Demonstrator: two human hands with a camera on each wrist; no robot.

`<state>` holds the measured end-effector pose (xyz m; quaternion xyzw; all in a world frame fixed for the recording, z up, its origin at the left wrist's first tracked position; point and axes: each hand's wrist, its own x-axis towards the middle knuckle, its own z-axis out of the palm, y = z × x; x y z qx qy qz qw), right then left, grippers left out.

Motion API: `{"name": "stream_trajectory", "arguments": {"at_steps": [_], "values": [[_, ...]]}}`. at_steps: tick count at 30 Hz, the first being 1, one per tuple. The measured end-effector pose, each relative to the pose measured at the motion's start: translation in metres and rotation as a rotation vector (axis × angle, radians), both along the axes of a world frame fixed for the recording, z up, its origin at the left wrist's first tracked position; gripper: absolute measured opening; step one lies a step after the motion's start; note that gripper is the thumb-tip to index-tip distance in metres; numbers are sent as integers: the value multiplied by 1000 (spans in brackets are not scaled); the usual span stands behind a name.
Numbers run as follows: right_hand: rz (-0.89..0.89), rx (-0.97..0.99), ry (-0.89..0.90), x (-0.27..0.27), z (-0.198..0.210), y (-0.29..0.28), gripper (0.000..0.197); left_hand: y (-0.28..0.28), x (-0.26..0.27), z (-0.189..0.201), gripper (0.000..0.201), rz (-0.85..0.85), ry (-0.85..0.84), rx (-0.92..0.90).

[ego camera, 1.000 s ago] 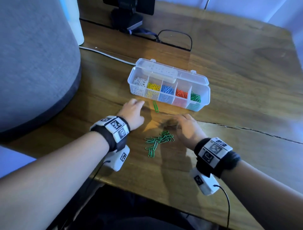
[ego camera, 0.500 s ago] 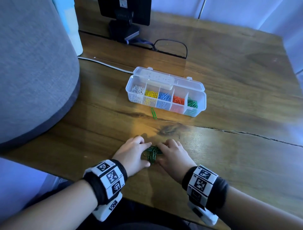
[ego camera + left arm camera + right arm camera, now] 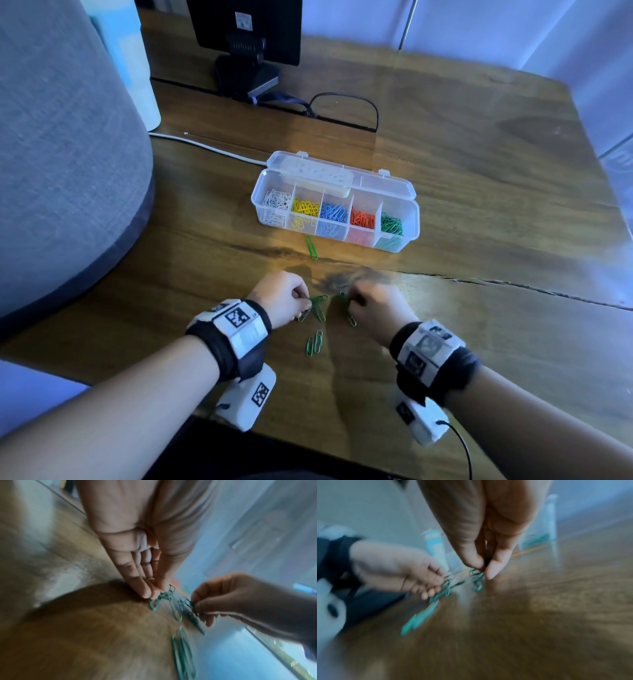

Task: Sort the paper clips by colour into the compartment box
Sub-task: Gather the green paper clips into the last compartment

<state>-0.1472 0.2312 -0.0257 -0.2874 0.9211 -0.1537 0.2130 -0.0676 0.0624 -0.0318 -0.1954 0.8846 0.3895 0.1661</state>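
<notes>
The clear compartment box [image 3: 409, 219] stands open mid-table with white, yellow, blue, red and green clips sorted in its cells. Near the front edge my left hand [image 3: 286, 301] pinches a small bunch of green paper clips [image 3: 317, 306] [image 3: 164, 597]. My right hand [image 3: 373, 308] pinches another bunch of green clips [image 3: 344, 303] [image 3: 476, 580] a little to the right. Both bunches hang just above the wood. Two green clips [image 3: 315, 342] [image 3: 183, 654] lie flat between my wrists. A single green clip [image 3: 311, 247] lies in front of the box.
A grey upholstered seat [image 3: 61, 164] fills the left side. A monitor stand [image 3: 246, 75], a black cable [image 3: 346, 109] and a white cable [image 3: 205, 147] run along the back of the wooden table [image 3: 479, 192]. A crack [image 3: 513, 286] crosses the table on the right.
My hands came together over the green pile near the front edge, then drew apart, each lifting a bunch of clips. Two clips stayed on the wood.
</notes>
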Motion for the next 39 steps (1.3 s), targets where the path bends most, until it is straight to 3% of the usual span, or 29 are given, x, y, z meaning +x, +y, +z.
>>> {"name": "stream_trajectory", "arguments": {"at_steps": [3, 6, 10, 13, 16, 20, 24, 27, 29, 32, 34, 36, 39], "values": [[-244, -256, -296, -21, 3, 13, 9, -3, -17, 7, 21, 47, 25, 195], [-456, -500, -433, -42, 20, 23, 19, 6, -45, 28, 20, 16, 110, 256], [-636, -681, -372, -83, 53, 27, 16, 23, -93, 61, 8, -33, 245, 180], [-661, -605, -220, -111, 62, 21, 17, 37, -130, 74, 10, 5, 312, 50], [-620, -406, -47, -123, 63, 12, 17, 50, -154, 72, 15, -26, 295, -82], [-516, -194, 14, -121, 59, 5, 31, 59, -158, 61, 28, -145, 177, -189], [-433, -206, 133, -109, 64, 8, 30, 54, -139, 63, 38, -176, 215, -171], [-348, -210, 257, -87, 72, 10, 19, 46, -110, 70, 31, -165, 352, -162], [-266, -157, 225, -67, 69, 11, 14, 39, -84, 71, 22, -168, 390, -151], [-49, -42, -17, -38, 46, 10, 8, 21, -43, 59, 17, -141, 296, -175], [47, 102, -115, -18, 27, 7, 36, 1, -20, 41, 22, -110, 187, -244], [94, 186, -95, 0, 13, 2, 52, -18, -6, 18, 32, -48, 102, -295], [128, 115, -50, 23, 4, -8, 44, -30, -2, -3, 45, 16, 70, -377]]}}
